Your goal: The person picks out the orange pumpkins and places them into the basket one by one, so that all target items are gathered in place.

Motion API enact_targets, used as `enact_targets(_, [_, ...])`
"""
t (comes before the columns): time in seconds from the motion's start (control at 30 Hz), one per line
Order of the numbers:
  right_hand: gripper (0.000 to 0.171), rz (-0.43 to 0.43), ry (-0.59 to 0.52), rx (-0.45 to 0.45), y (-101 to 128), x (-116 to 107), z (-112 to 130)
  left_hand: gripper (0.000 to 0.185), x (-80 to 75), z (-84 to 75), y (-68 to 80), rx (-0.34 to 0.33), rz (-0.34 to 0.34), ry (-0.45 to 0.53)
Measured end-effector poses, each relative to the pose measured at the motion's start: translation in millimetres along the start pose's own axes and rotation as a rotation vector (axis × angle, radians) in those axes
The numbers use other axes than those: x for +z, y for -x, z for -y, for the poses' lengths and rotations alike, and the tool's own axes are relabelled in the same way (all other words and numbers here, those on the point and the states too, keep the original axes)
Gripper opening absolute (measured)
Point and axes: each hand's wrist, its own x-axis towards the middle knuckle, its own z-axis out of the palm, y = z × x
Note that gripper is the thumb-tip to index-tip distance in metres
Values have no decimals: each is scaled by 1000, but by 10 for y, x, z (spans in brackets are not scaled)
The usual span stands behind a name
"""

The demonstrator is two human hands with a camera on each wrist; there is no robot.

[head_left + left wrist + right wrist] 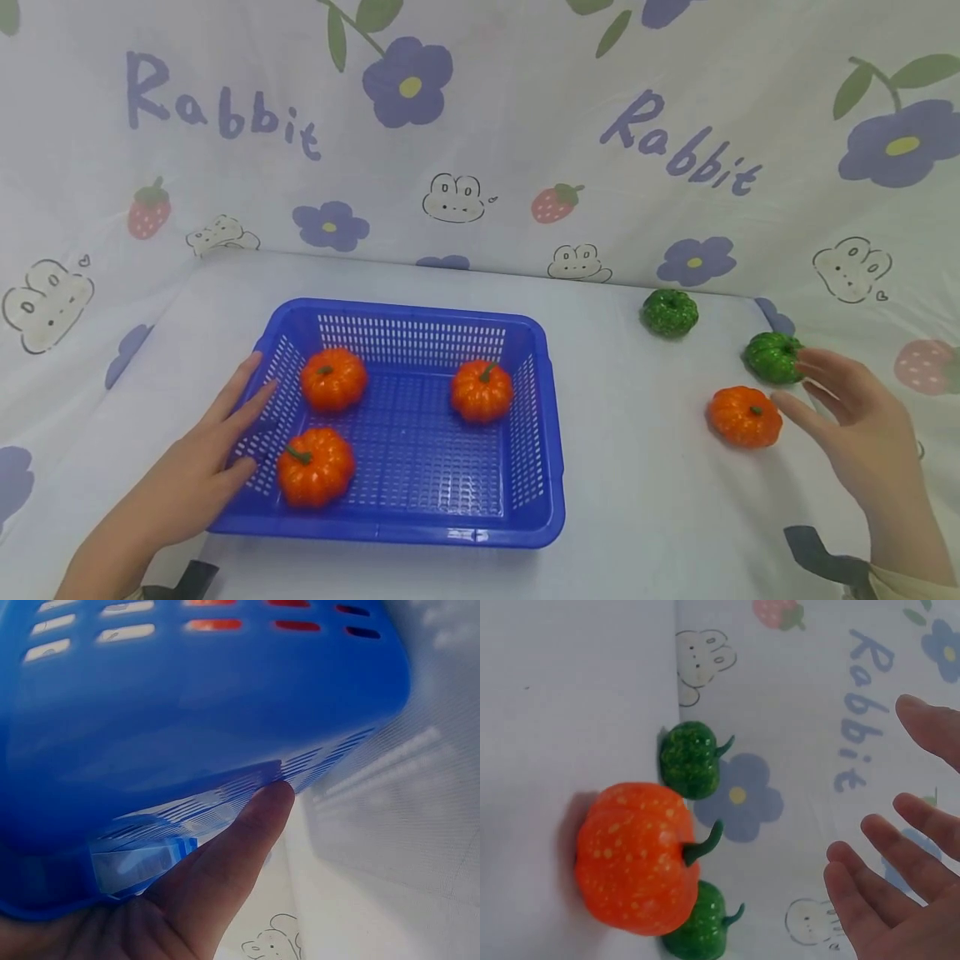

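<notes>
A blue basket (pixel 390 533) with perforated walls stands on the white table. My left hand (pixel 191 462) lies along its left rim, fingers spread and loosely straight; in the left wrist view one finger (pixel 251 836) reaches against the outer wall. Three orange pumpkins are inside: one at the back left (pixel 333 380), one at the front left (pixel 315 467) and one on the right (pixel 482 392). My right hand (pixel 862 421) hovers beside a fourth, speckled orange pumpkin (pixel 744 417) on the table, its thumb close to it. The right wrist view shows the fingers (pixel 900 847) apart, holding nothing.
Two green pumpkins sit right of the basket, one farther back (pixel 670 313) and one (pixel 772 357) just behind the loose orange pumpkin, partly overlapped by my right fingers. A white cloth (pixel 495 150) with rabbits, flowers and strawberries hangs behind the table.
</notes>
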Motion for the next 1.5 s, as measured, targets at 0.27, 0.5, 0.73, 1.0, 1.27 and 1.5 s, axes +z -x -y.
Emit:
enact_targets(0.27, [79,56,38,118,3,15,-196,81,-12,-10,0,1,0,-1])
enact_targets(0.5, [79,108,55,178,20,74,-346,81,-11,-15,6,-3,-2,-8])
enact_targets(0.73, [79,139,-13,154,22,130,-549,81,-16,-12,11,2,-5,-6])
enact_targets(1.0, [83,215,-13,175,-11,215,-721,82,-15,-12,3,0,-1,-13])
enact_targets(1.27, [89,270,-4,209,-14,284,-788,82,-16,-6,0,-7,2,-9])
enact_targets(1.5, [91,271,26,256,-37,335,-805,82,0,0,3,-9,-3,-2])
